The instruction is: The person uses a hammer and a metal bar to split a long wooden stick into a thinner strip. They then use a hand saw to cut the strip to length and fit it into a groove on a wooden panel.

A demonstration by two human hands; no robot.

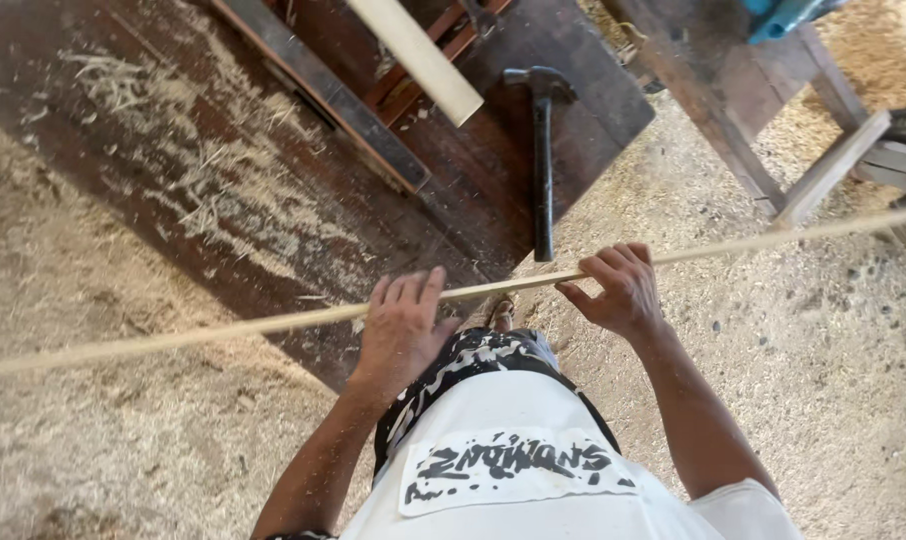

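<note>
A long thin pale cane rod [223, 328] runs across the whole view from lower left to upper right. My left hand [401, 325] lies over it near the middle, fingers curled on top. My right hand [618, 288] grips the same rod a little to the right, fingers wrapped around it. The rod hangs in front of my body, above a dark wooden workbench [303, 180].
A black hammer [543, 150] lies on the bench beyond my hands. A thicker pale pole [418, 58] sticks in from the top. Wood shavings cover the bench and the floor [93, 430]. A wooden stool frame [773, 140] stands at the upper right.
</note>
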